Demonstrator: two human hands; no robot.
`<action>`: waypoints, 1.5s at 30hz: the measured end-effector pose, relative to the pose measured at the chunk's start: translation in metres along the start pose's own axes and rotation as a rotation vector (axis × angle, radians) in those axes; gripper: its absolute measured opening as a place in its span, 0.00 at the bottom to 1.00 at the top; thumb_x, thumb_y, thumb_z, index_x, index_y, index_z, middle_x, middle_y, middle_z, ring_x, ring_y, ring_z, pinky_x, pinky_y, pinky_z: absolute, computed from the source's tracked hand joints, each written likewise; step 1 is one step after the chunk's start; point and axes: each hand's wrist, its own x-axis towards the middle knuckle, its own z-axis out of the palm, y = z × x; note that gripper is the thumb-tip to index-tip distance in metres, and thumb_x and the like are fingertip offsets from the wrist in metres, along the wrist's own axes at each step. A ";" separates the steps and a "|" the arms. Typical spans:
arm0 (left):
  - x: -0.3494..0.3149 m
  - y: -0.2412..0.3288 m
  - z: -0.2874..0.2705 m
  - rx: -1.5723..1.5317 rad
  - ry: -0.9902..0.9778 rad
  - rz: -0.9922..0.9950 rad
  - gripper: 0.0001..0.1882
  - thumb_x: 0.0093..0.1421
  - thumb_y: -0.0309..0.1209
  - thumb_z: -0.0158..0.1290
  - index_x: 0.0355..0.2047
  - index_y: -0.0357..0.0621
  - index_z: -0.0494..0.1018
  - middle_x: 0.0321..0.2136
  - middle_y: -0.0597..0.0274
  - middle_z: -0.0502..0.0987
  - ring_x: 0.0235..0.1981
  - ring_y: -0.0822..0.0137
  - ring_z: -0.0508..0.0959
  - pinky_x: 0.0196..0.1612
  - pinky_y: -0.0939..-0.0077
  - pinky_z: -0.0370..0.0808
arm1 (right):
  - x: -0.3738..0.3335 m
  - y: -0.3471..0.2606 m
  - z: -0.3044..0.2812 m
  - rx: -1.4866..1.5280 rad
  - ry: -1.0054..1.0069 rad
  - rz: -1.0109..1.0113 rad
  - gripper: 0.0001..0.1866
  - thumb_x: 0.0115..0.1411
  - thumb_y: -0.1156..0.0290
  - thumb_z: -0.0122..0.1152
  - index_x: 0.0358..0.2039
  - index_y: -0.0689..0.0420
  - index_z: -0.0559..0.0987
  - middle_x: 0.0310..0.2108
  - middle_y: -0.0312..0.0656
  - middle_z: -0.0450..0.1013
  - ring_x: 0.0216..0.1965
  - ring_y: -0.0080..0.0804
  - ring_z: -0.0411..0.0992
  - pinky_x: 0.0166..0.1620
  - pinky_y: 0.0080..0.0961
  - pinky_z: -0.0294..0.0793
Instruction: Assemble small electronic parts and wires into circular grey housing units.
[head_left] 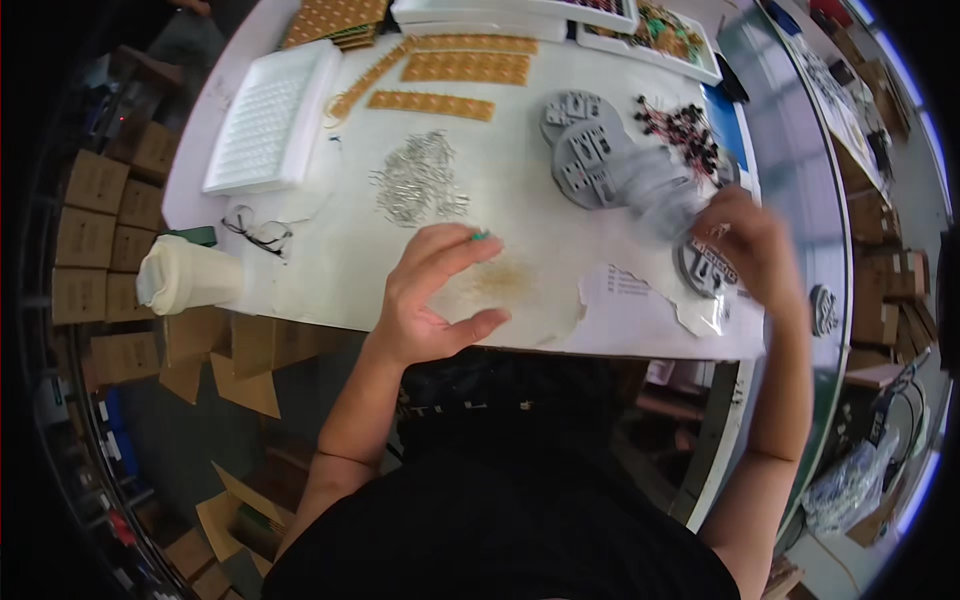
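My left hand (432, 290) is over the near part of the white table, its thumb spread from its fingers and nothing between them. A small green spot (480, 236) shows at its fingertips; I cannot make out what it is. At the right, my right hand (748, 245) is smeared by motion. Beside its fingertips is a blurred grey round piece (655, 190); whether the fingers grip it is unclear. Grey round plastic housings (590, 160) with cut-outs lie stacked to the left of it. Another grey housing (703, 268) lies partly beneath my right hand.
Loose silvery metal pieces (420, 180) form a pile mid-table. Yellow-brown board strips (465, 70) lie behind it. Black parts with red wires (685, 135) are at right. Glasses (258, 230), a white foam tray (270, 120) and a cream container (190, 275) sit left.
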 end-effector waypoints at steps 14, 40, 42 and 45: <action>-0.014 -0.007 0.025 0.092 -0.251 0.000 0.44 0.47 0.52 0.77 0.63 0.49 0.78 0.58 0.54 0.77 0.65 0.50 0.76 0.67 0.54 0.75 | 0.115 -0.053 0.144 -0.061 -0.152 0.080 0.07 0.63 0.66 0.69 0.38 0.54 0.86 0.38 0.46 0.81 0.38 0.52 0.81 0.44 0.48 0.81; -0.017 -0.009 0.026 0.083 -0.243 -0.025 0.41 0.48 0.54 0.76 0.61 0.52 0.79 0.62 0.54 0.77 0.68 0.50 0.74 0.68 0.52 0.74 | 0.163 -0.058 0.192 -0.223 -0.352 0.164 0.10 0.63 0.68 0.66 0.41 0.60 0.84 0.36 0.51 0.83 0.39 0.49 0.82 0.47 0.41 0.80; -0.017 -0.011 0.026 0.069 -0.244 -0.025 0.41 0.48 0.53 0.76 0.61 0.52 0.79 0.62 0.55 0.76 0.68 0.50 0.74 0.68 0.52 0.74 | 0.163 -0.056 0.189 -0.245 -0.308 0.119 0.10 0.63 0.69 0.66 0.42 0.60 0.84 0.36 0.51 0.83 0.39 0.48 0.82 0.46 0.40 0.80; -0.014 -0.009 0.026 0.111 -0.225 -0.029 0.41 0.48 0.51 0.77 0.61 0.52 0.79 0.62 0.55 0.77 0.68 0.49 0.73 0.69 0.51 0.74 | 0.165 -0.058 0.168 0.012 -0.280 0.185 0.11 0.64 0.71 0.66 0.46 0.60 0.84 0.35 0.48 0.82 0.37 0.41 0.81 0.45 0.36 0.79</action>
